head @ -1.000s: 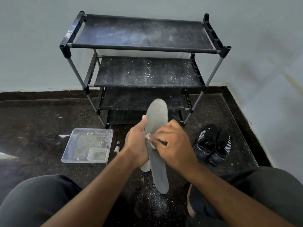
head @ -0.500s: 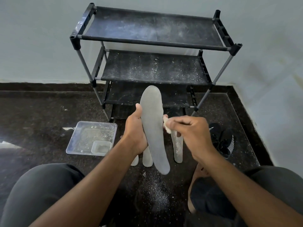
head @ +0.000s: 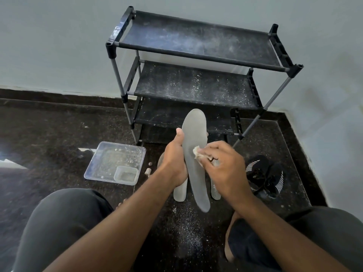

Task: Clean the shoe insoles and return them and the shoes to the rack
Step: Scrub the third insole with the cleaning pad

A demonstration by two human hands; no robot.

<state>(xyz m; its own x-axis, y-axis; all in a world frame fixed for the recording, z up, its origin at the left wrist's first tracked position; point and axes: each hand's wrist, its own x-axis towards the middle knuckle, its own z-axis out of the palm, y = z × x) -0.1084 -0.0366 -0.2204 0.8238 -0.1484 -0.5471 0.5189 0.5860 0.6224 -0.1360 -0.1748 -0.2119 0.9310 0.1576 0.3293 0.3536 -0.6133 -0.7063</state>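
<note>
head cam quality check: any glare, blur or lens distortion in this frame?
Head view: glare patch on the dark floor at the left edge and a highlight on the clear tray; wide-angle bending tilts the rack; right hand with the cloth is slightly motion-soft; held insole and left hand are sharp.

Left hand: forearm reaching in from near left, fingers curled round the left edge of an upright insole, thumb lying up along it. Right hand: forearm from near right, fingertips pinching a small wad pressed to the insole face, knuckles up
</note>
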